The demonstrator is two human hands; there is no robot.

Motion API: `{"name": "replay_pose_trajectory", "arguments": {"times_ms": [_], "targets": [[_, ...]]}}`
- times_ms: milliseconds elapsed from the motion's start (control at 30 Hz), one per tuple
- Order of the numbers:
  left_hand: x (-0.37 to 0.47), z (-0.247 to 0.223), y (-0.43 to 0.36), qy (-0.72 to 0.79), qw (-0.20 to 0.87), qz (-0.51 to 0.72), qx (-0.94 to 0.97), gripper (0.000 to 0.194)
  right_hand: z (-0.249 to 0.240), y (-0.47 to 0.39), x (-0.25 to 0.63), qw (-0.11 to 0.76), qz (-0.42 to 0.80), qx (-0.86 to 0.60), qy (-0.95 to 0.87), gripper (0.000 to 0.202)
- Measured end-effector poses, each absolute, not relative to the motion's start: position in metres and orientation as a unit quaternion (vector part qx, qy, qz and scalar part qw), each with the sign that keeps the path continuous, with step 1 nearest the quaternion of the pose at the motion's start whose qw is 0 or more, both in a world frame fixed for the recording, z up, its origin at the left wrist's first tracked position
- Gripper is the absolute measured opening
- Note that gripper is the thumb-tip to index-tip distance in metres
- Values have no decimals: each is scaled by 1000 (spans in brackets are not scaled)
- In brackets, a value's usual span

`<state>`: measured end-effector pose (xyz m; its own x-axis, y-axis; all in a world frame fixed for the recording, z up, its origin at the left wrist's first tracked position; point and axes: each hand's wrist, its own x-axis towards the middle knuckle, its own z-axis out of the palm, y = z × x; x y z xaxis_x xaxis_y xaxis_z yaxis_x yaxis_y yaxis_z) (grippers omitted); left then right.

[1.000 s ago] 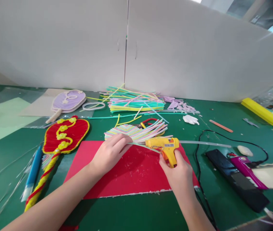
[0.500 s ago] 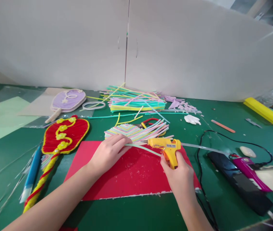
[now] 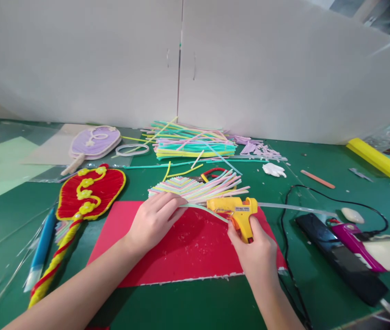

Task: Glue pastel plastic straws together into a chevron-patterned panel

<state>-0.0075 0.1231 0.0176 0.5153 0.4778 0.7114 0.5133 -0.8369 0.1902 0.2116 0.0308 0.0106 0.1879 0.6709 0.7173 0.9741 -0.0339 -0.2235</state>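
My left hand (image 3: 153, 217) has its fingers pressed together on the near edge of a chevron-patterned piece made of pastel pipe cleaners (image 3: 181, 185). A pale green pipe cleaner (image 3: 206, 209) comes out from under those fingertips and bends toward my right hand (image 3: 255, 247). That hand is wrapped round the handle of a yellow glue gun (image 3: 231, 205), fingers at the trigger. The gun's nozzle points left, close to my left fingertips and along the piece's near edge; the exact contact is hidden. A long clear glue stick (image 3: 294, 209) sticks out behind the gun.
A red sheet (image 3: 181, 256) lies under my hands. Left are a red fan (image 3: 112, 190), a purple fan (image 3: 95, 141) and a blue pen-like tool (image 3: 43, 243). A pipe cleaner pile (image 3: 195, 149) and red-handled pliers (image 3: 212, 173) lie behind; a black power strip (image 3: 339, 261) and cable are right.
The glue gun has moved slightly left, nearer to my left fingers. My left hand stays on the pipe cleaner piece. The whole view has shifted a little.
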Motion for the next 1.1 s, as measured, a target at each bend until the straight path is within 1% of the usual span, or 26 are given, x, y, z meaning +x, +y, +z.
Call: {"name": "replay_pose_trajectory", "arguments": {"times_ms": [433, 667, 1100], "targets": [[-8, 19, 122, -272, 40, -390, -879, 8, 9, 29, 212, 349, -181, -689, -609, 25], [-9, 19, 121, -275, 41, -388, -879, 8, 7, 29, 215, 349, -186, -686, -611, 23], [-8, 17, 122, -277, 46, -393, -876, 9, 8, 28, 217, 331, -183, -699, -607, 24]]}}
